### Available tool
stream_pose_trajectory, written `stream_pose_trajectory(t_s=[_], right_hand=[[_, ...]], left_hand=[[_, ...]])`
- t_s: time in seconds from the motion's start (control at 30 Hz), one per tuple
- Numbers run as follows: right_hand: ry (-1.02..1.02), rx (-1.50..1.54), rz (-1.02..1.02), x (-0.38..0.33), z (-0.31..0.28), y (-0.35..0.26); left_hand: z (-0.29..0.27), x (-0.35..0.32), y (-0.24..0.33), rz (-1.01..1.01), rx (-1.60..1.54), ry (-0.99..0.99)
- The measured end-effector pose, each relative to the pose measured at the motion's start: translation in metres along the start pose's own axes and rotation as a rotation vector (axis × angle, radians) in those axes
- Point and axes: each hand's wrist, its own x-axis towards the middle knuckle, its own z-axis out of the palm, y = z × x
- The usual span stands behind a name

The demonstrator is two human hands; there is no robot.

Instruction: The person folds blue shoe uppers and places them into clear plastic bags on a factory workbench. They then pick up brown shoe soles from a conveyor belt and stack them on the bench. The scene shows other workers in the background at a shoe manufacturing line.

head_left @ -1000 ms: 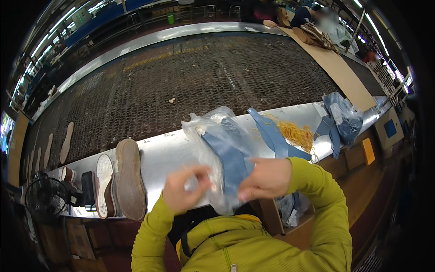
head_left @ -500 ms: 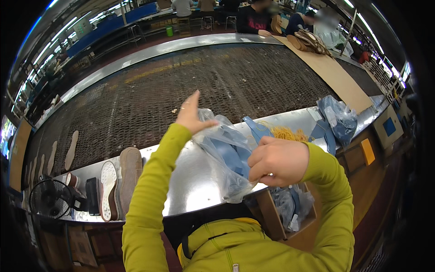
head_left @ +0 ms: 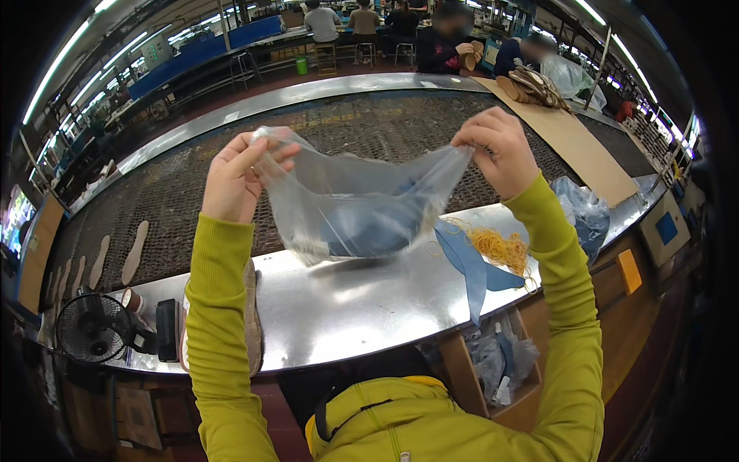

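Observation:
Between my two raised hands hangs a clear plastic bag (head_left: 308,177), stretched wide at its top. Blue flat pieces (head_left: 369,231) lie inside it, blurred through the plastic. My left hand (head_left: 242,169) pinches one top corner of the bag, and my right hand (head_left: 500,150) grips the opposite corner. The bag's bottom is just over the metal ledge (head_left: 339,308). Right of the bag, loose blue strips (head_left: 467,266) rest on the ledge, one end hanging over its front edge. Beside them sits a heap of yellow rubber bands (head_left: 500,248).
A mesh conveyor (head_left: 192,200) runs beyond the ledge, carrying insole shapes (head_left: 135,252) at left. A small black fan (head_left: 94,327) and a black case (head_left: 167,329) stand at left. Another filled bag (head_left: 581,219) is at right; below, an open box (head_left: 454,369) holds bags. Co-workers sit beyond.
Both hands have risen and spread apart, lifting the bag from the ledge and pulling its top wide. My left hand, open before, now holds a corner. The blue strips and rubber bands are uncovered.

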Motion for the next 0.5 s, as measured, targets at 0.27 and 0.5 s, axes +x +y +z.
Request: stream_pose_trajectory(t_s=[0.27,0.5], right_hand=[[-0.465,0.749,0.709,0.015,0.050,0.004],[-1.302,0.328,0.309,-0.002,0.025,-0.012]], left_hand=[[-0.005,-0.016,0.010,-0.403,-0.241,0.128],[0.019,-0.100,-0.016,-0.724,-0.063,-0.031]])
